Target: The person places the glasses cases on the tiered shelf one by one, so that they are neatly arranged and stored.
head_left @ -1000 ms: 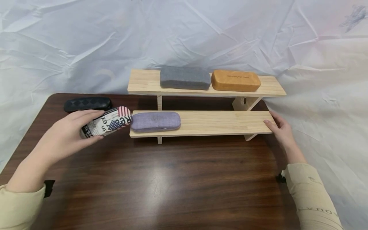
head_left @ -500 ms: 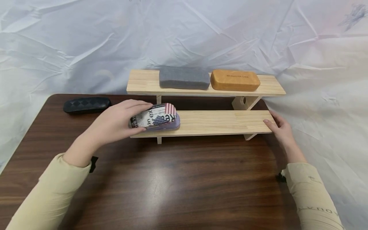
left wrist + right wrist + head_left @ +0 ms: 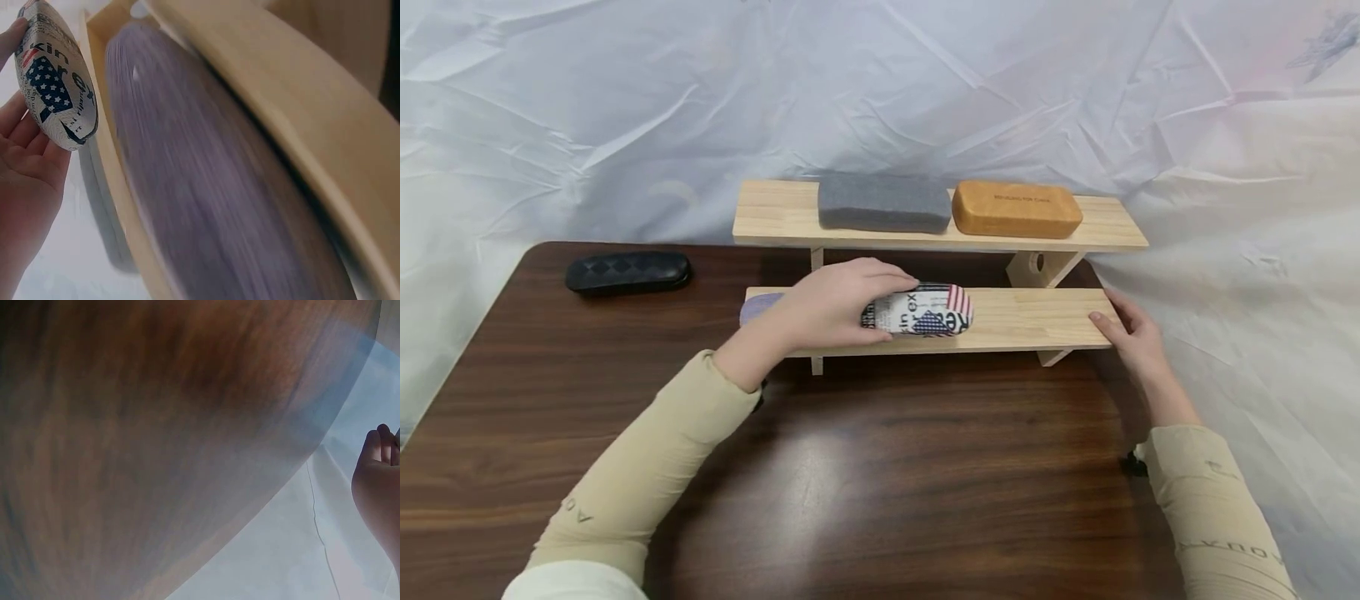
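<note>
My left hand (image 3: pixel 835 308) grips a glasses case (image 3: pixel 925 310) printed with lettering and an American flag pattern, thumb on the near side and fingers on the far side. It is over the middle of the lower board of a two-tier wooden shelf (image 3: pixel 1037 317). A purple glasses case (image 3: pixel 758 307) lies at that board's left end, largely covered by the left hand and forearm; the left wrist view shows the purple case (image 3: pixel 194 169) up close. At the board's right end my right hand (image 3: pixel 1138 337) holds the edge, thumb on top.
On the upper board sit a grey glasses case (image 3: pixel 883 202) and an orange-brown glasses case (image 3: pixel 1017 208). A black glasses case (image 3: pixel 628 272) lies on the dark wooden table (image 3: pixel 850 467) at the back left. White sheeting (image 3: pixel 625 117) hangs behind.
My left hand has carried the printed glasses case rightward, from left of the shelf, past the purple case, to the middle of the lower board. My right hand has stayed in place.
</note>
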Demonstrator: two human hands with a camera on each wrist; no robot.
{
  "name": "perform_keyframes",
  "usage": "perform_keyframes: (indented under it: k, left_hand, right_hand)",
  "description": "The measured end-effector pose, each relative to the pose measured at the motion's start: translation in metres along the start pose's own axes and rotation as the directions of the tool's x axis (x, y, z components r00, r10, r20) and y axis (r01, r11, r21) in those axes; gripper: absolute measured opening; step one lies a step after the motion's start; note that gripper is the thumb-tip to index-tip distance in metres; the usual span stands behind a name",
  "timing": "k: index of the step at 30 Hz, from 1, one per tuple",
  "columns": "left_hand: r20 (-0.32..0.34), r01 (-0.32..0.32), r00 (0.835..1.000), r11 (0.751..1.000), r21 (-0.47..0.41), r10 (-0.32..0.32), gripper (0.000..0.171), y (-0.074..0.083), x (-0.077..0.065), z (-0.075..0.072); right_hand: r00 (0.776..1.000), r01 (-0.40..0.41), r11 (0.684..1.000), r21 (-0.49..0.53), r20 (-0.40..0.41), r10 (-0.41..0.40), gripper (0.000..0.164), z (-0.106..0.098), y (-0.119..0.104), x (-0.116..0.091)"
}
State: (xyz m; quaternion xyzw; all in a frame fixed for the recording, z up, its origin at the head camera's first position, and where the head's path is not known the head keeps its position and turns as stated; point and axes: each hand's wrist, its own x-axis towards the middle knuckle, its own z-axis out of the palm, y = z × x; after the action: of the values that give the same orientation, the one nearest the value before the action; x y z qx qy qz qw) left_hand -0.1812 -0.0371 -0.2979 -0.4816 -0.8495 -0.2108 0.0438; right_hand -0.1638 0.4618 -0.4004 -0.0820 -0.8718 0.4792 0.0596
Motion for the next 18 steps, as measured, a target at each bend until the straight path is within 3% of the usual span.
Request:
perform_keyframes:
  k: [10, 18]
  left_hand:
    - [0.103, -0.005, 0.995, 1.0, -0.008, 0.005, 0.067, 0.015, 0.053, 0.027]
    - [0.124, 0.029, 0.992, 1.0, 0.0, -0.028, 0.066, 0.009, 0.07, 0.042]
  right_hand:
    - [1.0, -0.003, 0.998, 0.06, -0.003, 0.003, 0.07, -0.001, 0.002, 0.0]
    - [1.0, -0.002, 0.999, 0.042, 0.002, 0.002, 0.07, 0.0, 0.001, 0.0]
